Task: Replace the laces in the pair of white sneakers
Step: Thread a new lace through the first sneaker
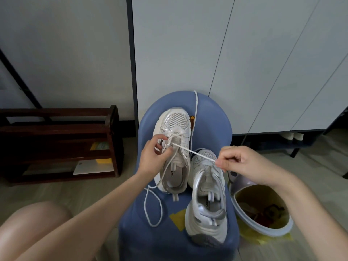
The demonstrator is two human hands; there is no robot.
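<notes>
A rounded blue plastic stool [207, 117] serves as the workbench, and both white mesh sneakers sit on its seat, toes pointing away from the person. The left-hand sneaker [176, 147] has a thin white lace [195, 153] crossed through only its lowest eyelets near the toe; the upper eyelets look bare, so I'd judge lacing has barely begun here. The right-hand sneaker [206, 196] shows no lace that I can make out (its turn seems still to come). Another white cord [195, 110] trails over the stool's far edge; old or new, I cannot tell.

The left hand [153, 157] curls over the first shoe's tongue, fingertips pinching at the eyelet row. The right hand [243, 162] pinches the lace end between thumb and forefinger, drawing it taut across the gap.

Around them: pale cabinet doors [244, 63], a dark wooden rack [60, 140] at left, a lilac-rimmed bin [263, 210] with a yellow liner just beside the stool, on a light wood-look floor [56, 189].
</notes>
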